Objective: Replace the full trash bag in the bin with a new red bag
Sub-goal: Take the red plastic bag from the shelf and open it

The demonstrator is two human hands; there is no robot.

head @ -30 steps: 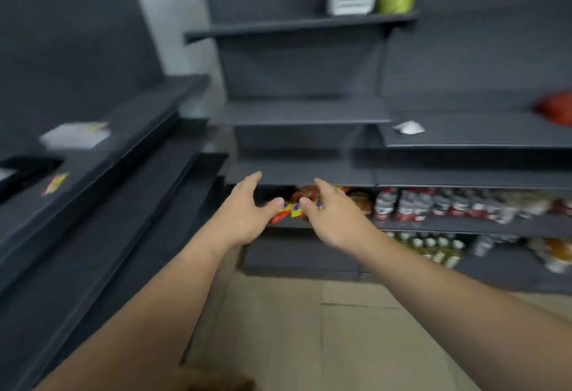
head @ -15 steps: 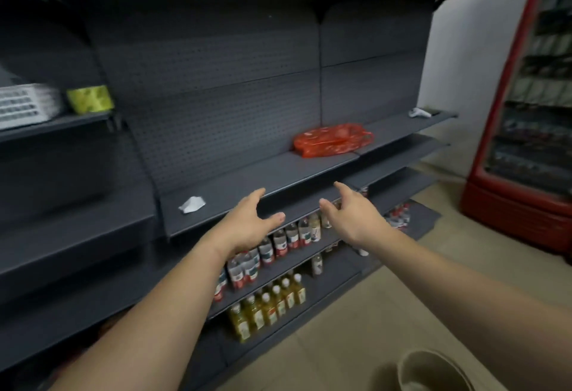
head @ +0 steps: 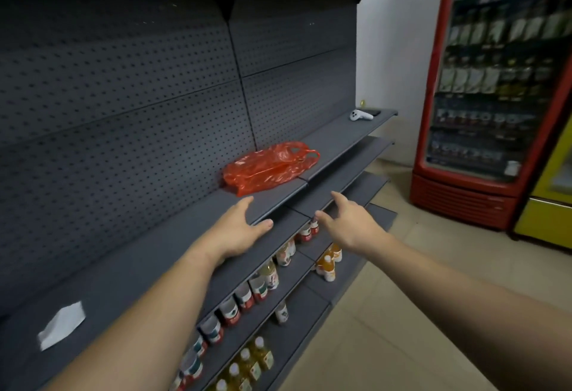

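Reaching out with fingers spread and gripping nothing, the left hand (head: 236, 229) and right hand (head: 349, 223) are hovering near the shelf's (head: 173, 235) front edge; the red bag (head: 269, 167) is lying against its back edge.

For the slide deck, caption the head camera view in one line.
Both open hands, left and right, reach toward a red bag lying on a dark store shelf.
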